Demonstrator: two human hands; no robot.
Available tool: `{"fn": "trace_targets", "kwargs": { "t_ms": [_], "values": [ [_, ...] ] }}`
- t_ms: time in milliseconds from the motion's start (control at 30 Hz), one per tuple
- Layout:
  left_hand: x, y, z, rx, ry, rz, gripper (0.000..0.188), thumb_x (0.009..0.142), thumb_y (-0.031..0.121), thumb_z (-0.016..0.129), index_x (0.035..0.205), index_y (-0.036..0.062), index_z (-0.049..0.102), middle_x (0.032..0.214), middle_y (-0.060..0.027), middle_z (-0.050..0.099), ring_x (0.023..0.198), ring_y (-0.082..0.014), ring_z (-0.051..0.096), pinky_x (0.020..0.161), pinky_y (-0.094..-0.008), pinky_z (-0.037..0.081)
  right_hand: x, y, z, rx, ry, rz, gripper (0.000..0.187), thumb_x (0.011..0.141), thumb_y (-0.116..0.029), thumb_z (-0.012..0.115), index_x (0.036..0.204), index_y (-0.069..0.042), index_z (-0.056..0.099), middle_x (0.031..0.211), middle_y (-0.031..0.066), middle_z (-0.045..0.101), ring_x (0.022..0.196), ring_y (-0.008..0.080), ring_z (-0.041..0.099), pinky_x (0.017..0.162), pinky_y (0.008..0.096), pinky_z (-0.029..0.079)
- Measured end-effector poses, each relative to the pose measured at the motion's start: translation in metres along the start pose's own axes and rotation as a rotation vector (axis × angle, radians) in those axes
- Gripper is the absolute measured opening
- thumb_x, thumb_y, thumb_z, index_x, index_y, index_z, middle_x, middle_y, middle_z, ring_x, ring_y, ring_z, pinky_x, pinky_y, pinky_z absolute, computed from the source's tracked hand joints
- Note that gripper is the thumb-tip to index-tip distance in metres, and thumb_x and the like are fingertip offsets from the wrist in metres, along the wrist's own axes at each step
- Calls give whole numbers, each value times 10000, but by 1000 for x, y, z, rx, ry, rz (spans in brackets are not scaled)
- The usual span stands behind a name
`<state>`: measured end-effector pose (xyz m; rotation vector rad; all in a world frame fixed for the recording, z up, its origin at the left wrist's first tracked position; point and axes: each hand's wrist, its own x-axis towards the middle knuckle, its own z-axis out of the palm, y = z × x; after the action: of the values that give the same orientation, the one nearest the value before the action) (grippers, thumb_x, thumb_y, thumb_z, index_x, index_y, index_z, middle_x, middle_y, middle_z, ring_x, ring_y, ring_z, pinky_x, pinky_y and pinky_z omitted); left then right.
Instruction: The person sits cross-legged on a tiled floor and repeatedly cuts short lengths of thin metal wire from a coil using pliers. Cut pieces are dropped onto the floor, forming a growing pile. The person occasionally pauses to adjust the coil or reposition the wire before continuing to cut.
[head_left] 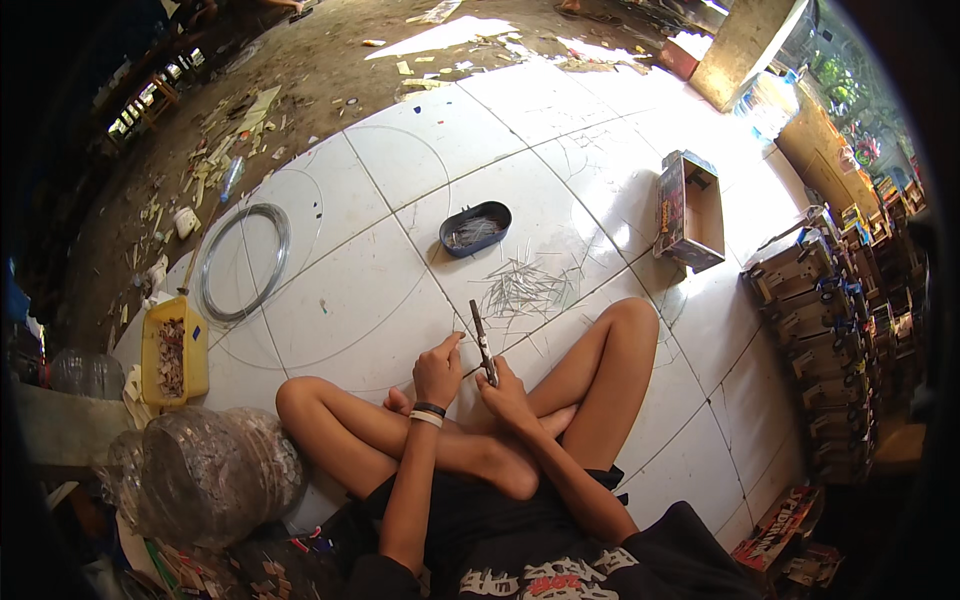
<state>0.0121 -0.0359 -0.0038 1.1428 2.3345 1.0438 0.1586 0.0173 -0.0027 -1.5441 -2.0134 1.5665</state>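
Note:
My right hand (508, 393) is closed around a long dark metal hand tool (481, 335) that looks like pliers; it points away from me. Just left of it, my left hand (438, 372) is curled, its index finger reaching toward the tool. A thin loose wire (330, 389) loops from a wire coil (207, 285) across the tiles to my left hand, where it seems held; the grip itself is hidden. Beyond my hands lies a pile of short straight wire pieces (527, 288). More pieces lie in a dark blue oval container (474, 247) behind the pile.
An open cardboard box (708, 215) stands at right, near stacked wooden toy-like vehicles (815, 340). At left are a yellow tub (203, 365) of small brown pieces and a bulging clear plastic bag (215, 470). My crossed legs frame the work area. Scraps litter the dirt ground beyond the tiles.

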Motion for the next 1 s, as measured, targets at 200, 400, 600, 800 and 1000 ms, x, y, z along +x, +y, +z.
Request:
{"fn": "trace_targets", "kwargs": {
  "t_ms": [200, 400, 600, 800, 1000],
  "values": [
    [-3, -2, -1, 13, 25, -16, 237, 968, 178, 611, 1148, 171, 764, 815, -209, 719, 771, -424, 708, 685, -508, 559, 16, 13, -4, 17, 105, 16, 406, 996, -320, 653, 1267, -61, 497, 849, 232, 687, 820, 420, 681, 748, 483, 523],
    [1, -3, 0, -5, 26, -6, 223, 980, 173, 602, 1131, 157, 765, 788, -205, 712, 753, -418, 706, 671, -502, 547, 14, 30, -5, 414, -100, -110, 542, 1025, -276, 659, 1449, -33, 426, 877, 72, 642, 757, 179, 613, 708, 346, 519],
    [3, -4, 0, -73, 75, 48, 221, 999, 182, 592, 1130, 128, 762, 784, -198, 717, 747, -404, 712, 680, -482, 549, 3, 21, 8, 269, -113, -208, 582, 1027, -255, 654, 1492, -19, 397, 931, 82, 640, 797, 156, 595, 734, 316, 513],
    [3, 1, -2, -59, 48, -6, 212, 1004, 204, 596, 1118, 146, 765, 772, -187, 716, 740, -404, 708, 675, -487, 546, 4, 16, 3, 217, -128, -115, 580, 1022, -252, 651, 1485, -2, 408, 932, 88, 642, 827, 173, 607, 758, 327, 517],
    [-3, 8, 1, 9, -39, 27, 188, 999, 213, 603, 1100, 200, 760, 760, -184, 704, 751, -417, 699, 670, -499, 546, 28, 17, -13, 366, 113, -141, 413, 1042, -201, 624, 1377, 3, 498, 953, 45, 596, 830, 122, 532, 743, 288, 483]
  ]
}}
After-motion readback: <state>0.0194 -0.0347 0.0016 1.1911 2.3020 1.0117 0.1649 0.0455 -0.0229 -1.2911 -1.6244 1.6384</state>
